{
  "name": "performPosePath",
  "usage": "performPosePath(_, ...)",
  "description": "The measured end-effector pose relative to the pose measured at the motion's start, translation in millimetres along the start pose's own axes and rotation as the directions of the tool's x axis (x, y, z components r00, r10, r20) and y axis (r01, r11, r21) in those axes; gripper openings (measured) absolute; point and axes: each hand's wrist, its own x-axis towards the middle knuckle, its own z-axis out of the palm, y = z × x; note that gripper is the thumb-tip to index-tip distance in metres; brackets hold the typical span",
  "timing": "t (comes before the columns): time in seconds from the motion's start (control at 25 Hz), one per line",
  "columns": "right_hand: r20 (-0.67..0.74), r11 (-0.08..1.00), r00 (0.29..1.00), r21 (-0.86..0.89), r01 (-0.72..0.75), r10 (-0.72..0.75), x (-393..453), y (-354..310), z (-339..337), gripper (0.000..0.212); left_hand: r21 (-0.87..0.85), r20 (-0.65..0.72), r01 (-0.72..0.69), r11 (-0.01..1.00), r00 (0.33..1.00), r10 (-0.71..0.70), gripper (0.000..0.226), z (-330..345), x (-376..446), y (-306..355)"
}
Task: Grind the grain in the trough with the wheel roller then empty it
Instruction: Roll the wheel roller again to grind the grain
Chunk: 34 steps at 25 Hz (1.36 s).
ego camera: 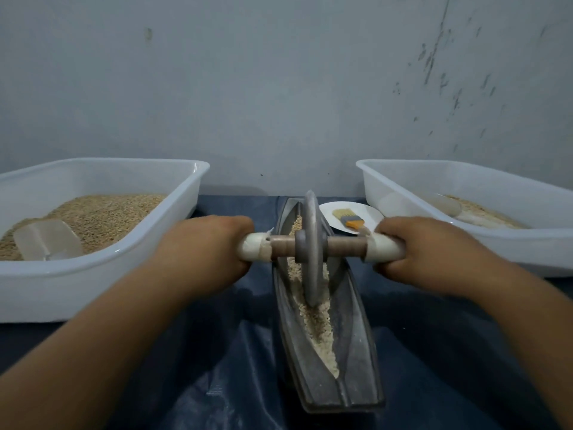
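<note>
left tub: whole grain w/ clear scoop. left hand fingers curled round white handle end. grey disc wheel roller stands upright in narrow boat-shaped trough, centre, on crushed pale grain. right hand grips the opposite end likewise.

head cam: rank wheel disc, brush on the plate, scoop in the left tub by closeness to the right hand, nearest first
1. Brush: on the plate just ahead and left of the right hand, its handle end close to the knuckles.
2. Wheel disc: to the hand's left, at the middle of the axle, standing in the trough.
3. Scoop: far left, lying in the left tub, beyond the left hand.
</note>
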Motion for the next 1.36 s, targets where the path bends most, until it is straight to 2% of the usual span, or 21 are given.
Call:
performPosePath(0.12,0.324,0.997,0.946,0.079,-0.009,-0.017,-19.4,7.1,-29.0,0.041,-0.101,0.234,-0.083,0.991,0.967,0.105,0.016,-22.9,-10.8,-3.9)
performPosePath(0.2,0.396,0.995,0.916,0.101,0.021,-0.06,-28.0,7.7,-39.2,0.05,-0.192,0.41,-0.071,0.979,0.9,0.146,0.03,-38.4,-18.0,-3.9)
performPosePath(0.24,0.391,0.994,0.917,0.1,0.04,-0.076,-27.8,7.1,-39.7,0.05,-0.203,0.44,-0.065,0.977,0.885,0.151,0.032,-40.5,-18.8,-3.4)
performPosePath(0.32,0.307,0.995,0.949,0.083,0.047,-0.071,-21.1,5.5,-30.3,0.046,-0.162,0.362,-0.058,0.985,0.925,0.115,0.025,-31.5,-14.9,-1.0)
performPosePath(0.4,0.09,0.998,0.996,0.054,0.021,-0.026,-9.1,2.1,-12.5,0.03,-0.059,0.166,-0.026,0.998,0.986,0.035,0.015,-14.0,-7.7,1.8)
performPosePath(0.48,-0.133,1.0,0.991,-0.029,0.0,-0.004,1.6,-3.4,6.0,0.018,0.014,0.015,0.027,1.0,1.0,-0.027,0.012,0.5,-1.6,3.3)
performPosePath(0.56,-0.201,0.994,0.979,-0.105,0.015,-0.036,6.1,-8.0,14.5,0.016,0.019,0.011,0.055,0.998,0.998,-0.055,0.013,5.8,1.9,1.7)
performPosePath(0.64,-0.119,0.996,0.992,-0.087,0.029,-0.039,1.3,-6.7,4.4,0.015,-0.021,0.155,0.045,0.999,0.987,-0.041,0.014,-1.6,0.2,-2.2)
performPosePath(0.72,0.101,0.999,0.995,-0.021,0.025,-0.023,-12.6,-1.4,-15.5,0.02,-0.114,0.324,0.018,0.993,0.946,0.02,0.018,-17.9,-6.4,-4.9)
performPosePath(0.8,0.316,0.998,0.948,0.048,0.028,-0.042,-29.0,0.2,-34.2,0.04,-0.192,0.452,-0.012,0.981,0.887,0.099,0.026,-35.2,-15.7,-5.3)
performPosePath(0.84,0.369,0.997,0.928,0.075,0.03,-0.056,-33.9,1.4,-39.4,0.047,-0.213,0.486,-0.029,0.977,0.864,0.132,0.029,-41.5,-19.2,-4.7)
performPosePath(0.92,0.39,0.994,0.918,0.103,0.032,-0.07,-33.3,3.3,-40.5,0.048,-0.213,0.496,-0.046,0.976,0.855,0.148,0.029,-44.2,-19.2,-4.0)
performPosePath(1.0,0.323,0.997,0.944,0.073,0.036,-0.058,-23.8,3.7,-28.3,0.04,-0.156,0.413,-0.05,0.986,0.904,0.111,0.025,-32.3,-13.6,-3.0)
performPosePath(1.12,0.056,0.998,0.998,-0.067,0.011,-0.007,-1.6,2.9,-4.3,0.021,-0.041,0.212,0.011,0.999,0.977,-0.002,0.013,-3.5,2.5,-4.6)
performPosePath(1.2,-0.031,0.991,0.999,-0.132,-0.021,0.017,18.2,3.1,7.1,0.018,-0.007,0.185,0.058,0.998,0.981,-0.056,0.014,10.3,21.9,-10.2)
performPosePath(1.36,-0.097,0.98,0.993,-0.183,-0.08,0.063,65.2,4.6,16.3,0.01,0.014,0.179,0.095,0.995,0.979,-0.096,0.014,19.3,64.8,-14.0)
